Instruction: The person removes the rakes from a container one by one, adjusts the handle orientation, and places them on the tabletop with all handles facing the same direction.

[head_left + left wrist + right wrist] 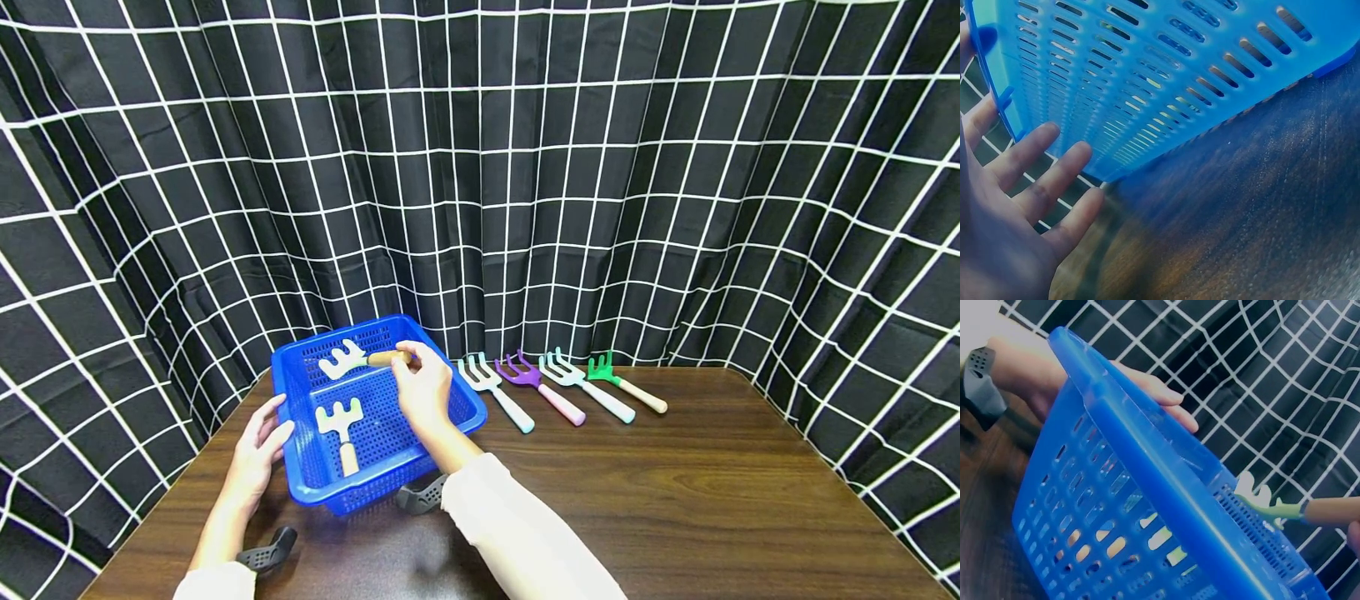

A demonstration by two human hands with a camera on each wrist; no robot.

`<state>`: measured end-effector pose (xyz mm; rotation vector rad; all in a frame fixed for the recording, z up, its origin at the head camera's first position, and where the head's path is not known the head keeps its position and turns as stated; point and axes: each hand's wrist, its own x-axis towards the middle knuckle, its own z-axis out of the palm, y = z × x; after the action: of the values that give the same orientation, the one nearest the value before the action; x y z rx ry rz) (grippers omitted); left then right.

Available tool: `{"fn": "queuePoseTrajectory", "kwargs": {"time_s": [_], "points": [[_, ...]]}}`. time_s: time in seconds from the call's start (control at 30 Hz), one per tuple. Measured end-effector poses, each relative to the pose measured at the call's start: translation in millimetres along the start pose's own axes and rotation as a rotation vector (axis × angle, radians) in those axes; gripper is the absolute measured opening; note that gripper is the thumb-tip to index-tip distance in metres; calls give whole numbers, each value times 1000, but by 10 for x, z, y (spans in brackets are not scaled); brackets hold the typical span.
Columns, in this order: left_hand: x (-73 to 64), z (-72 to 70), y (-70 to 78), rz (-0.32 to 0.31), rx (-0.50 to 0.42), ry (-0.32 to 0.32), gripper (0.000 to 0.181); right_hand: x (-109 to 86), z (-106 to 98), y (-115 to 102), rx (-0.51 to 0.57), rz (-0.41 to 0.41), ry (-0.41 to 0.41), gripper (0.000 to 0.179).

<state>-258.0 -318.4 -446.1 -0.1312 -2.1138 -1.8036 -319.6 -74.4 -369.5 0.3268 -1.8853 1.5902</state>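
Note:
A blue plastic basket (474, 414) with slotted sides stands on the table's left part. My left hand (257, 450) is at its left rim, thumb and fingertips touching the edge. In the left wrist view the fingers (1075, 159) are spread and fairly straight beside the slotted wall. With thumb and fingers my right hand (426, 387) pinches the wooden handle of a pale hand fork (347, 358), its tines pointing left over the basket's back part. Another pale hand fork (339, 419), with greenish tine tips and a wooden handle, lies inside the basket.
Right of the basket several hand forks lie in a row: a cream one (495, 392), a purple one with pink handle (542, 387), a pale blue one (588, 385) and a green one with wooden handle (630, 385). A black gridded curtain (570, 208) hangs behind the wooden table (675, 492).

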Motion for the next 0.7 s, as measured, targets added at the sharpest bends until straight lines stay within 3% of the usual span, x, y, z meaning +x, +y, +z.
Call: {"fn": "queuePoseTrajectory", "kwargs": {"time_s": [0.3, 0.5, 0.7], "points": [[-1, -3, 4, 7, -25, -7, 52, 71, -161, 45, 64, 42, 13, 18], [-9, -16, 1, 28, -28, -5, 51, 183, -336, 74, 51, 51, 61, 19], [-6, -2, -10, 10, -11, -5, 51, 355, -538, 70, 24, 42, 101, 21]]}}
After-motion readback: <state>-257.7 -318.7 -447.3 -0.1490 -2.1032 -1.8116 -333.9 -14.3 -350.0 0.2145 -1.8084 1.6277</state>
